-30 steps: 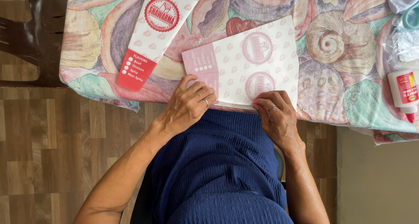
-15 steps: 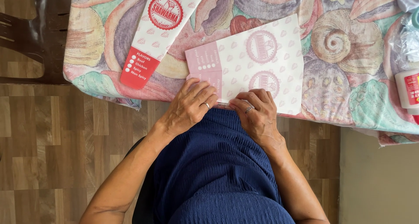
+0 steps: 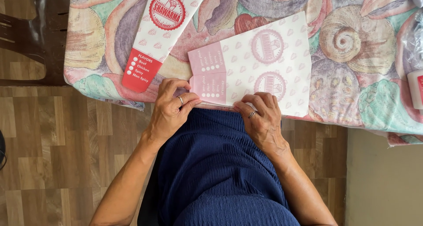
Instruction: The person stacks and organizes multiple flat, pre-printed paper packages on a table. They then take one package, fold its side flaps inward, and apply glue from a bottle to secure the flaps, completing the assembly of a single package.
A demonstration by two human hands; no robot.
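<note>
A white paper sheet [image 3: 260, 63] with pale pink round marks and a pink end lies flat on the table near its front edge. My left hand [image 3: 172, 109] pinches the sheet's near left corner between thumb and fingers. My right hand [image 3: 261, 118] presses its fingertips on the sheet's near edge, a ring on one finger. A finished long paper sleeve [image 3: 161, 30], white with a red round mark and red tip, lies slanted to the left of the sheet.
The table wears a cloth [image 3: 352, 45] printed with large shells. A dark chair [image 3: 35, 32] stands at the left over wooden flooring. A white bottle [image 3: 416, 87] and clear plastic sit at the right edge. My blue clothing fills the bottom.
My right hand has slid left along the sheet's near edge toward the left hand. The left hand now pinches the corner.
</note>
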